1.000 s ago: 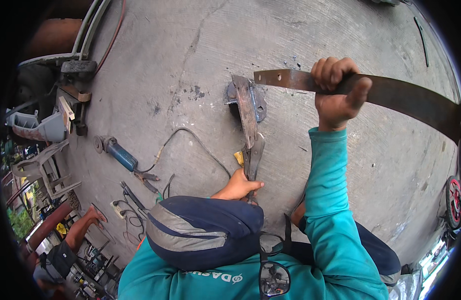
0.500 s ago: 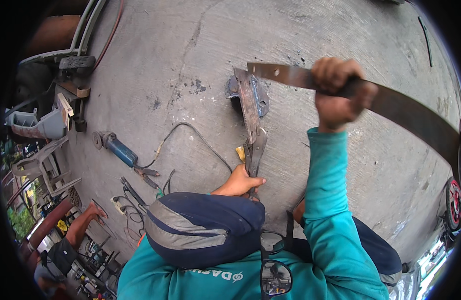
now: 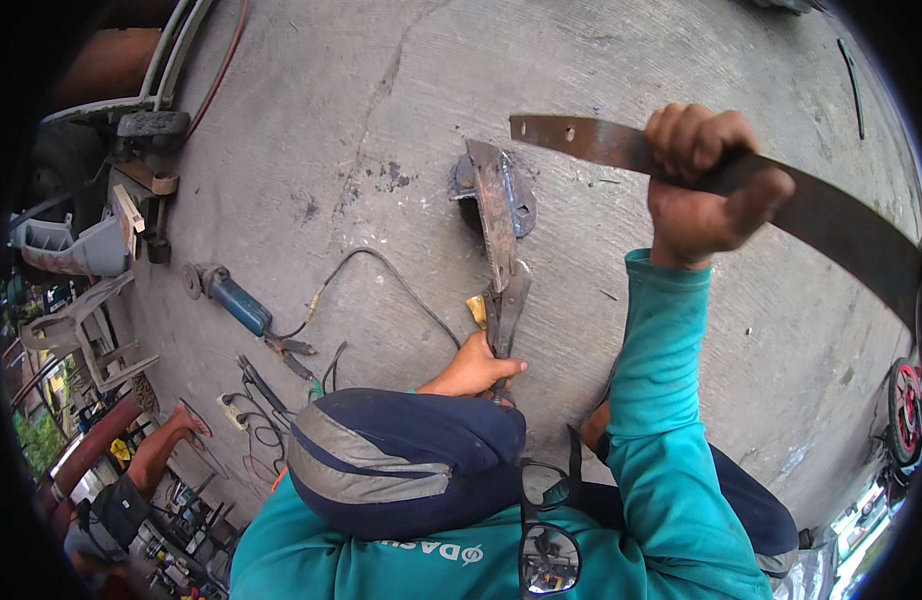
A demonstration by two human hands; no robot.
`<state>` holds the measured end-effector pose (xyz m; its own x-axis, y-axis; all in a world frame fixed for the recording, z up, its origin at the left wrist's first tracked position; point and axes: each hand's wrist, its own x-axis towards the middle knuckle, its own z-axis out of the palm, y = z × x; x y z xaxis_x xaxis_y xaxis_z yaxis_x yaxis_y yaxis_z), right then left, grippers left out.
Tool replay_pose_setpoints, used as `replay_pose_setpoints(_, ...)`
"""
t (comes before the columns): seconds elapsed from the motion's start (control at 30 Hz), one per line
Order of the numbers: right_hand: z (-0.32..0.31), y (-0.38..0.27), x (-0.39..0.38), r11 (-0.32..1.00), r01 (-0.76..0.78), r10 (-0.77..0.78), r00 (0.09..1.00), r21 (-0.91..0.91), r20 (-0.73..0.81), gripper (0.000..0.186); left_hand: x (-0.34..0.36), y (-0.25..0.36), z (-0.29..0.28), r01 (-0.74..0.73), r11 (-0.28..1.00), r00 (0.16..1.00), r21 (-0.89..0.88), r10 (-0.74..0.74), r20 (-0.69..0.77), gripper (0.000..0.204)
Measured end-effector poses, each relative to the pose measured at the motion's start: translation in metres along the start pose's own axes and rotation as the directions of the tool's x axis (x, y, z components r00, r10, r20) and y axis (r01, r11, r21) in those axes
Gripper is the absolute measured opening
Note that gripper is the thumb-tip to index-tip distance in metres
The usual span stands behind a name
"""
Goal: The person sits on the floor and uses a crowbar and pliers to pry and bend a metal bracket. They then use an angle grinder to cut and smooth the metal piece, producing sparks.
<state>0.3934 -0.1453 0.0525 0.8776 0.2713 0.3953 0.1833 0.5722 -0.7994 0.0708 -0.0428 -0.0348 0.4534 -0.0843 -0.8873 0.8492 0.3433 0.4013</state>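
Note:
My right hand is raised and wrapped round a long, curved, rusty steel strip like a leaf spring. Its narrow end, with two holes, hangs to the upper right of the workpiece, apart from it; the other end runs out toward the right rim. Low in the middle, my left hand grips locking pliers. Their jaws clamp the lower end of a rusty flat bar, which lies across a dark metal bracket with a hole in it on the concrete.
A blue angle grinder lies to the left, a cable curving near it. Beyond are a grey chair and another person's leg. A red-rimmed wheel stands at far right, a thin black rod at upper right.
My right hand has moved right with the leaf spring, whose holed end has come away from above the flat bar. My left hand and the pliers stay nearly in place.

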Motion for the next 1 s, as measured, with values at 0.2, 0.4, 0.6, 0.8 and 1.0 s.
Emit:
replay_pose_setpoints(0.2, -0.001, 0.024, -0.020, 0.996, -0.085, 0.085, 0.996, -0.024, 0.002, 0.072, 0.002, -0.001, -0.003, -0.010, 0.998, 0.999, 0.065, 0.007, 0.035, 0.039)
replay_pose_setpoints(0.4, 0.004, -0.005, -0.008, 0.991, 0.123, -0.122, 0.992, 0.046, -0.026, 0.075, 0.006, -0.003, -0.005, -0.014, 0.999, 0.999, 0.035, 0.012, 0.037, 0.039)
replay_pose_setpoints(0.6, 0.003, 0.013, -0.013, 0.999, -0.034, 0.034, 0.999, -0.015, 0.015, 0.063, 0.001, 0.003, -0.003, -0.054, 0.998, 0.998, 0.030, 0.053, 0.036, 0.037)
replay_pose_setpoints(0.8, 0.018, 0.024, -0.027, 0.991, -0.072, 0.071, 0.997, -0.111, -0.010, 0.064, -0.003, 0.015, -0.001, 0.018, 0.998, 1.000, 0.061, -0.019, 0.018, 0.036)
replay_pose_setpoints(1.0, 0.020, -0.008, -0.003, 0.995, 0.097, -0.097, 0.995, 0.010, 0.022, 0.064, 0.006, -0.003, -0.007, -0.069, 0.995, 0.997, 0.067, 0.067, 0.033, 0.035)
